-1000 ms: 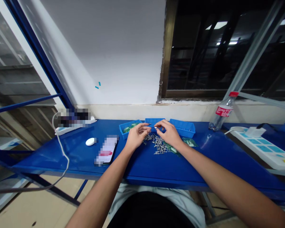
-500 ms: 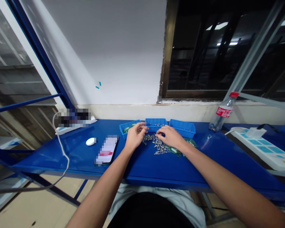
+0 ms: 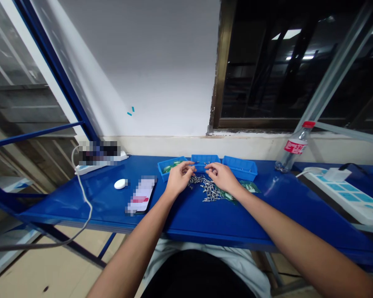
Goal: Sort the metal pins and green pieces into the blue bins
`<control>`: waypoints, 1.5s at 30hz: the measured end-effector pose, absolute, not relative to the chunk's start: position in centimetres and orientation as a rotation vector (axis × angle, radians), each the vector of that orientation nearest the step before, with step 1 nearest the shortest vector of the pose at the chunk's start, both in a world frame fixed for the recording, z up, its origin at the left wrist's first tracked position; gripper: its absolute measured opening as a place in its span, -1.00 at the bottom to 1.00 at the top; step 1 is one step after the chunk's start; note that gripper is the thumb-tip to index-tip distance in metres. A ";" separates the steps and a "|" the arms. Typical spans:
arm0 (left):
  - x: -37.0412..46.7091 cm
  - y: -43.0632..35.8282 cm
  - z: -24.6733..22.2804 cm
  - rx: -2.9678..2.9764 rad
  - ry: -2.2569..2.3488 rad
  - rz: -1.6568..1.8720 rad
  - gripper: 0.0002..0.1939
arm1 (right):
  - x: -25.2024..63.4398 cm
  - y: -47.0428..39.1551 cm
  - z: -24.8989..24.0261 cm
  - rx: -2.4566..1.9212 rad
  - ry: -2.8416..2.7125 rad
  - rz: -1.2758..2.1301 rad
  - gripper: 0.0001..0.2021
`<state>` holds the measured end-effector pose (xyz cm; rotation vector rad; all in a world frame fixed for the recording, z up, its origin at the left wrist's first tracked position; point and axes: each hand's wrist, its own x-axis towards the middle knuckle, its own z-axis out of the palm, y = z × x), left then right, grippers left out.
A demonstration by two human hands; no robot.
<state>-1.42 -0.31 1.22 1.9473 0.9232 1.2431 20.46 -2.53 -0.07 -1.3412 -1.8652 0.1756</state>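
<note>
Metal pins (image 3: 211, 193) lie heaped just below the right grip (image 3: 223, 175).

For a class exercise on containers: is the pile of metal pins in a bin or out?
Out. The pile of metal pins lies on the blue table, on the near side of the blue bins.

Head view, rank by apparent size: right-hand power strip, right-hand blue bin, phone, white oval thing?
1. Right-hand power strip
2. Right-hand blue bin and phone: look too alike to rank
3. White oval thing
</note>
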 end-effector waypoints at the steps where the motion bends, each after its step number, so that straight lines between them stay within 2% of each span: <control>1: -1.4 -0.4 1.3 1.972 0.949 1.218 -0.70 | 20.5 -2.5 0.0 -1.302 -1.831 0.141 -0.82; 8: -1.1 -1.1 1.4 1.971 0.834 0.984 -0.61 | 19.7 -3.7 0.7 -1.071 -1.745 0.232 -0.88; 13: -0.9 -1.0 1.4 1.910 0.777 0.915 -0.63 | 18.8 -5.0 1.4 -0.963 -1.730 0.242 -0.91; 18: -1.1 -0.6 1.3 1.772 0.754 0.998 -0.58 | 18.5 -5.3 1.2 -0.906 -1.798 0.216 -0.93; 21: -1.2 -0.3 1.0 1.724 0.719 1.066 -0.57 | 18.5 -5.0 0.6 -0.908 -1.788 0.348 -0.92; 26: -1.0 -0.2 0.7 1.703 0.758 1.163 -0.72 | 18.4 -4.4 -0.2 -0.990 -1.622 0.580 -0.81; 31: -0.6 -0.3 0.1 1.752 0.746 1.137 -0.64 | 18.4 -4.6 0.3 -1.099 -1.702 0.484 -0.79; 40: -0.9 -0.9 0.3 2.034 0.748 1.032 -0.74 | 18.6 -4.7 0.6 -1.166 -1.801 0.538 -0.83; 45: -0.6 -0.9 1.0 1.944 0.724 1.161 -0.72 | 18.9 -4.6 0.6 -1.149 -1.766 0.409 -0.85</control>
